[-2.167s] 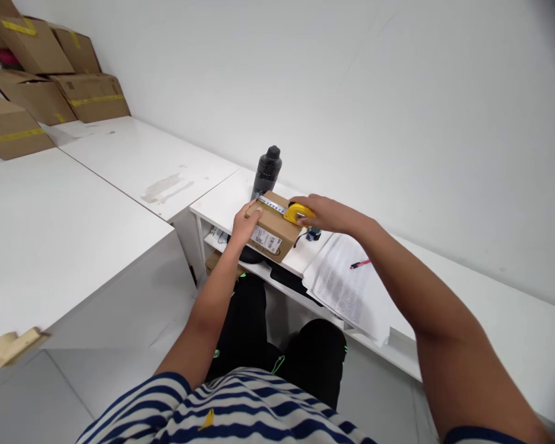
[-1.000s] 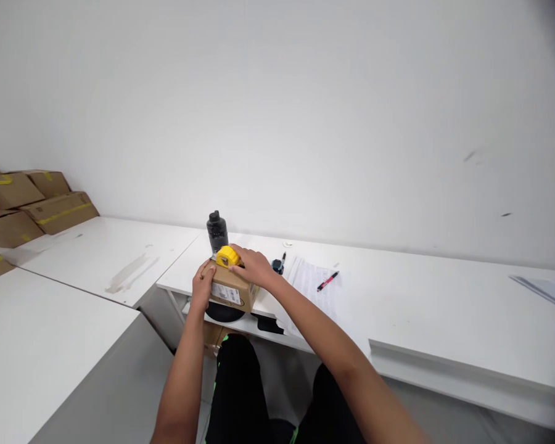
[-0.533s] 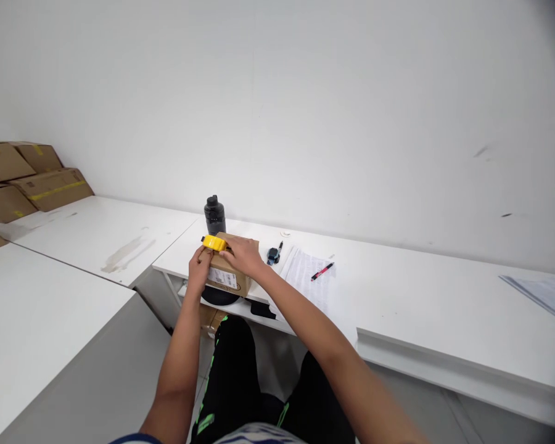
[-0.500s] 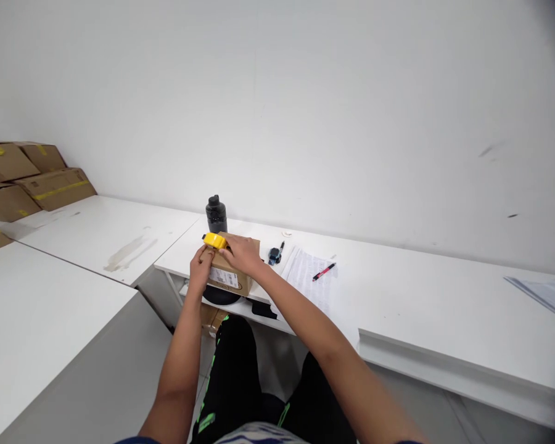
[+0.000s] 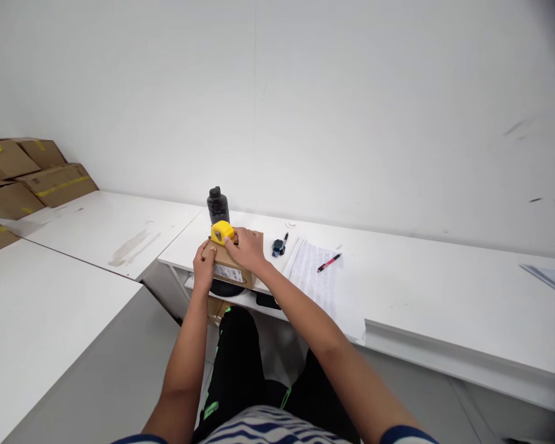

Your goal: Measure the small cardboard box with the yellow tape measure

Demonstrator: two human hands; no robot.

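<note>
Your tape measure (image 5: 222,232) is on the cardboard box (image 5: 226,258)

The bottom of the dark bottle (image 5: 218,205) hides behind them, and the words on the white label (image 5: 229,273) are too small to read. Half a second ago you saw the tape measure's smooth yellow edge; now its side with a dark patch shows. Your right hand (image 5: 248,250) has its fingers curled around it; your left hand (image 5: 204,264) holds the flat-sided brown box's corner.
</note>
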